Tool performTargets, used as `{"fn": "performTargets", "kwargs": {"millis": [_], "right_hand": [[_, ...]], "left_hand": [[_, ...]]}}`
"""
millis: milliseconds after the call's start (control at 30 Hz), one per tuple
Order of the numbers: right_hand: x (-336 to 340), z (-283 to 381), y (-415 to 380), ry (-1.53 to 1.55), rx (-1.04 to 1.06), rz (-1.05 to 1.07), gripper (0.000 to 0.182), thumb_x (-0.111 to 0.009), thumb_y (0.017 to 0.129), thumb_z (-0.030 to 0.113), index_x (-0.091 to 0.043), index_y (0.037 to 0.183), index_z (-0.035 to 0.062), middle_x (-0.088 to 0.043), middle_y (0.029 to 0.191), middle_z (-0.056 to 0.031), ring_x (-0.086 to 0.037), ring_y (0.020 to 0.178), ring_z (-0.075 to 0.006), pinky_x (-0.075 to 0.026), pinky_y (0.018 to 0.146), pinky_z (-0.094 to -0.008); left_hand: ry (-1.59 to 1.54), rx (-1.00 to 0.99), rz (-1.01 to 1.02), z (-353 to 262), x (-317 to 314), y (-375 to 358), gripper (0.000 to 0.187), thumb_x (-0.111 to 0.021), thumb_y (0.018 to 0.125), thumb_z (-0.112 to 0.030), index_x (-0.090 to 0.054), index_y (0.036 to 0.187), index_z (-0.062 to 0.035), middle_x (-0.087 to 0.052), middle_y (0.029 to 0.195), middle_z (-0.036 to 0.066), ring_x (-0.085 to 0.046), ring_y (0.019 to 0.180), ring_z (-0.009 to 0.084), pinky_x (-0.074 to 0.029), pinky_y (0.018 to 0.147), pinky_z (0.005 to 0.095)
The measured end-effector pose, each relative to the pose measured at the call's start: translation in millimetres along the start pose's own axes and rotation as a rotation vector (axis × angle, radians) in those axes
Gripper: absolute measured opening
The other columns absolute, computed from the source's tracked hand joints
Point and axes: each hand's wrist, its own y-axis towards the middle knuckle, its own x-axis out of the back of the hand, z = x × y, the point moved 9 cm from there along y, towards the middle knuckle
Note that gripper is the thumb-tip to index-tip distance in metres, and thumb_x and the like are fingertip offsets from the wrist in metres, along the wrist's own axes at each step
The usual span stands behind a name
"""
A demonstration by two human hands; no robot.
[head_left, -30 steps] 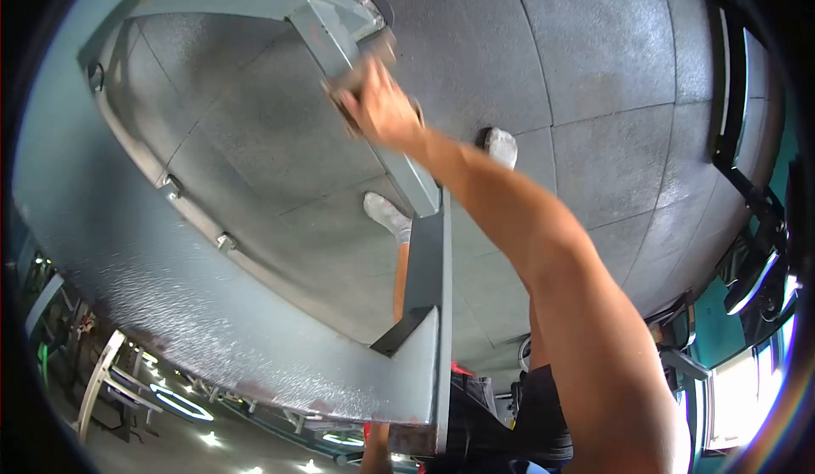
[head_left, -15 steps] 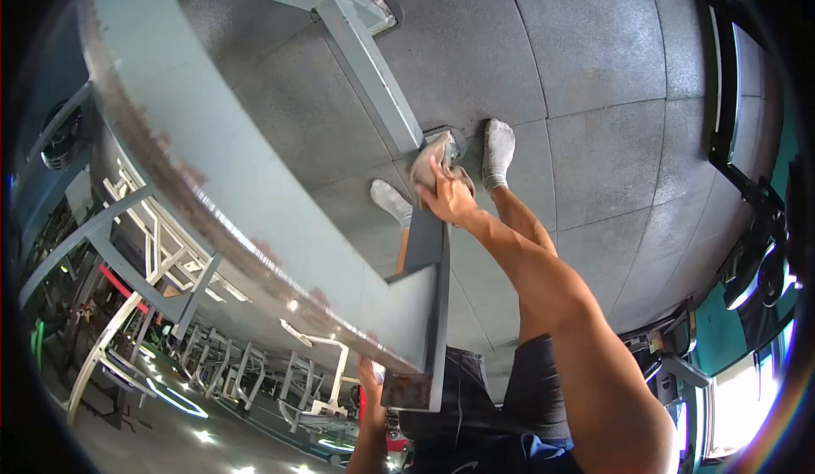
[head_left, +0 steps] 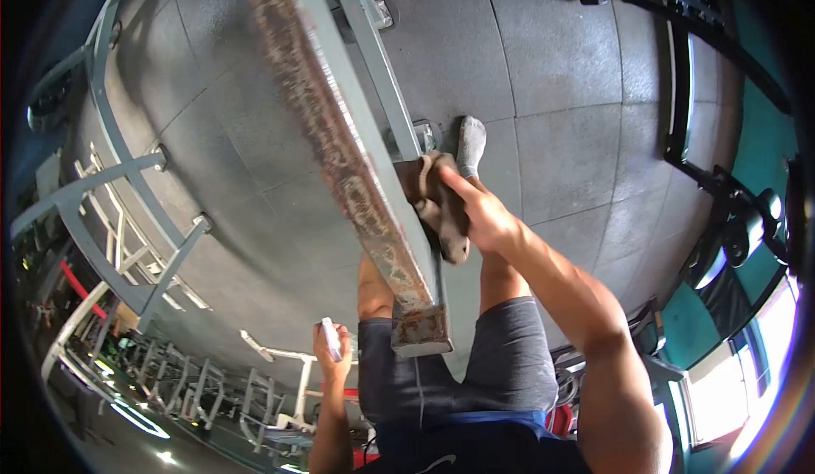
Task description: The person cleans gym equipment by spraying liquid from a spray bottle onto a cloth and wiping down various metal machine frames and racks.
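Note:
My right hand [head_left: 488, 218] presses a brownish-grey cloth [head_left: 443, 215] against the side of a grey metal frame beam [head_left: 399, 211]. Its fingers lie over the bunched cloth, the index finger stretched along it. A worn, rusty edge [head_left: 340, 156] runs along the near face of the beam, down to a rusted end [head_left: 422, 330] above my lap. Lower left, away from the beam, my left hand [head_left: 327, 357] is closed around a small white object [head_left: 331, 338], perhaps a bottle; its lower part is hidden in my fingers.
Dark rubber floor tiles [head_left: 560, 168] lie below, with my socked foot [head_left: 471, 145] beside a frame foot [head_left: 427, 137]. Grey and white gym frames [head_left: 127, 177] stand at left. A black machine [head_left: 679, 92] runs along the right, near a bright window [head_left: 722, 389].
My head view has shifted, showing the beam's rusty face more. The right hand and cloth have moved nearer my body along the beam. My left hand has risen into fuller view with the white object.

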Motion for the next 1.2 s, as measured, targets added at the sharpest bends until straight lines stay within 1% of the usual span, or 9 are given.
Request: {"fn": "performTargets", "kwargs": {"millis": [167,367,500,633,700,900,967,1000,1200], "right_hand": [[-79.6,25.6,-94.7,-0.188,0.594,0.067,0.058,-0.044,0.106,0.036,-0.032,0.152,0.0022,-0.041,0.153,-0.0096,-0.035,0.143,-0.0204,-0.025,0.120,-0.0352],[-259.9,217.1,-79.9,-0.335,1.006,0.444,0.058,-0.055,0.098,0.051,-0.050,0.133,0.0050,-0.060,0.117,-0.0178,-0.061,0.105,-0.0314,-0.052,0.092,-0.0472],[-389.0,156.3,-165.6,-1.385,1.488,0.533,0.052,-0.061,0.096,0.046,-0.057,0.124,0.0018,-0.064,0.099,-0.0130,-0.063,0.086,-0.0208,-0.054,0.079,-0.0329],[-414.8,171.9,-44.6,-2.175,0.779,-0.561,0.033,-0.052,0.103,0.030,-0.065,0.108,0.0007,-0.065,0.094,-0.0128,-0.062,0.075,-0.0209,-0.053,0.071,-0.0336],[-382.9,175.3,14.0,-3.429,0.307,-0.734,0.045,-0.051,0.101,0.044,-0.067,0.114,0.0043,-0.071,0.098,-0.0179,-0.069,0.097,-0.0285,-0.053,0.087,-0.0434],[-142.2,-66.7,13.2,-3.332,-0.922,0.721,0.031,-0.061,0.086,0.032,-0.075,0.107,0.0141,-0.068,0.105,-0.0139,-0.061,0.101,-0.0341,-0.043,0.093,-0.0599],[-89.9,-133.1,-16.8,-3.156,-0.781,1.065,0.053,-0.053,0.094,0.046,-0.063,0.129,0.0081,-0.056,0.131,-0.0175,-0.044,0.128,-0.0454,-0.034,0.106,-0.0599],[-99.5,-127.3,-25.7,-3.084,-0.119,0.615,0.049,-0.052,0.094,0.047,-0.066,0.124,0.0109,-0.055,0.133,-0.0181,-0.044,0.131,-0.0432,-0.031,0.111,-0.0586],[-250.7,65.6,30.8,-3.678,0.110,0.146,0.030,-0.051,0.094,0.028,-0.068,0.118,0.0200,-0.056,0.135,-0.0064,-0.045,0.134,-0.0260,-0.032,0.115,-0.0441]], "left_hand": [[-0.093,0.033,-0.025,45.7,-4.1,-2.0,0.011,-0.067,0.085,-0.006,-0.059,0.091,0.0000,-0.057,0.089,0.013,-0.062,0.078,0.0306,-0.052,0.068,0.0395],[-0.201,0.076,-0.079,63.7,-1.9,-6.8,0.017,-0.066,0.090,-0.013,-0.056,0.095,-0.0011,-0.058,0.088,0.012,-0.062,0.077,0.0269,-0.051,0.069,0.0385],[-0.299,0.184,-0.117,88.9,-11.8,-17.9,0.019,-0.066,0.090,-0.014,-0.054,0.096,-0.0009,-0.057,0.087,0.012,-0.062,0.079,0.0291,-0.050,0.070,0.0396],[-0.352,0.177,-0.128,92.7,-18.7,-19.1,0.017,-0.065,0.090,-0.010,-0.054,0.099,-0.0010,-0.057,0.092,0.013,-0.062,0.083,0.0305,-0.050,0.073,0.0393],[-0.381,0.205,-0.127,86.6,-10.1,-18.9,0.017,-0.065,0.091,-0.010,-0.054,0.100,-0.0012,-0.057,0.091,0.013,-0.061,0.083,0.0301,-0.050,0.073,0.0387],[-0.467,0.255,-0.183,94.1,-17.7,-20.6,0.013,-0.059,0.092,-0.008,-0.053,0.099,0.0005,-0.054,0.090,0.014,-0.058,0.080,0.0317,-0.047,0.072,0.0394],[-0.552,0.305,-0.208,102.9,-22.6,-21.6,0.011,-0.057,0.093,-0.007,-0.052,0.098,0.0018,-0.053,0.090,0.015,-0.056,0.080,0.0330,-0.046,0.073,0.0394],[-0.544,0.305,-0.233,108.2,-21.3,-23.8,0.011,-0.057,0.093,-0.007,-0.052,0.097,0.0023,-0.052,0.090,0.015,-0.055,0.080,0.0334,-0.045,0.073,0.0394],[-0.563,0.347,-0.184,135.6,-35.8,-35.2,0.008,-0.055,0.098,-0.006,-0.052,0.100,0.0015,-0.051,0.091,0.012,-0.052,0.083,0.0242,-0.045,0.078,0.0356]]}}
